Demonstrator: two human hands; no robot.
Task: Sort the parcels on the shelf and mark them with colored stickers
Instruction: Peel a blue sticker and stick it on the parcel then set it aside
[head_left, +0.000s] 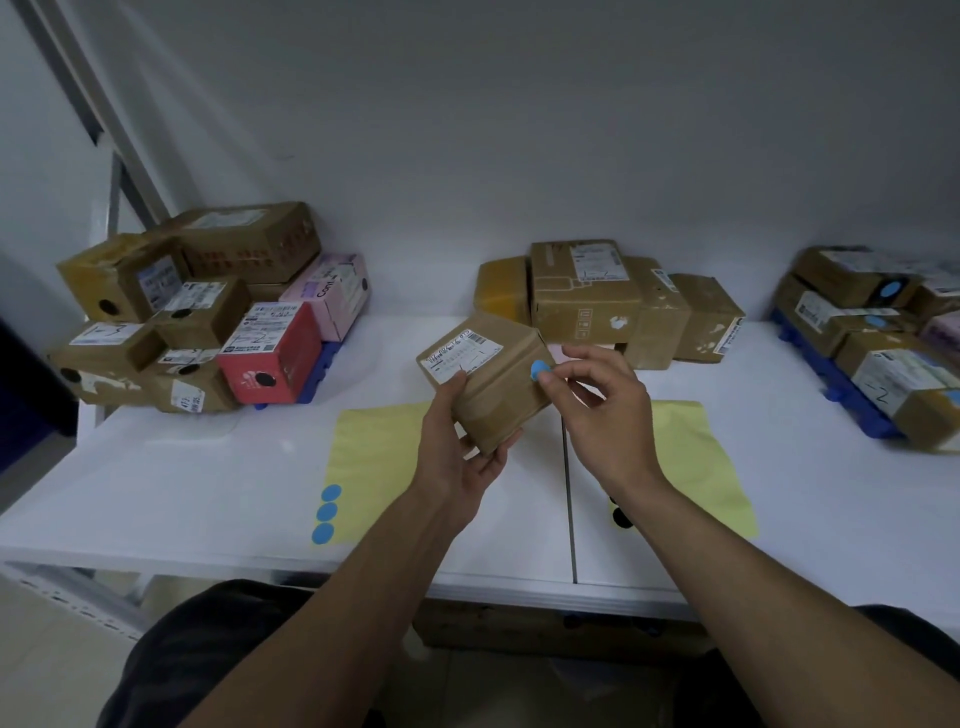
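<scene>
My left hand (460, 447) grips a small brown cardboard parcel (493, 384) from below, holding it tilted above the white shelf (208, 493). A white shipping label covers its upper left face. My right hand (602, 400) pinches a round blue sticker (540, 370) against the parcel's right face. Under my arms lie two yellow sticker sheets: the left sheet (374, 457) carries three blue stickers (326, 512) along its left edge, and the right sheet (696, 462) shows black stickers (621, 517) beside my right wrist.
A pile of parcels marked with black dots (192, 317), including a red box (267, 353), stands at the left. Unmarked brown parcels (597, 296) sit at the back centre. Parcels with blue stickers (878, 322) rest on a blue pallet at the right.
</scene>
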